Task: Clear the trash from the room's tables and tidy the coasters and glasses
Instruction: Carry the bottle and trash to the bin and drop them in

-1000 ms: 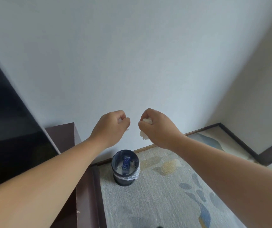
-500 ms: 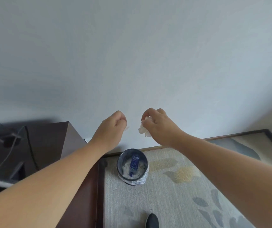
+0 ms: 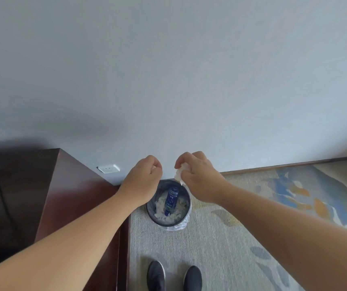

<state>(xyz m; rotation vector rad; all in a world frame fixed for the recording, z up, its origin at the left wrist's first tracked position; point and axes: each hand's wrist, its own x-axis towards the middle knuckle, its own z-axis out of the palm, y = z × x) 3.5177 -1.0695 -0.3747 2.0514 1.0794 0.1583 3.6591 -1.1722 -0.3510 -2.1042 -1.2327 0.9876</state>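
Right fingertips pinch a crumpled white tissue, and the wad hangs loose beneath them. Right hand is over the bin's 1 o'clock rim. Left hand is curled tight at 11 o'clock; I cannot tell whether it holds anything. The lined bin below holds a blue bottle and paper.

Risk: the tissue hangs over the far rim, not the centre. Light paper let go here may drift onto the carpet at 12 o'clock. The dark cabinet stands at 9 o'clock.
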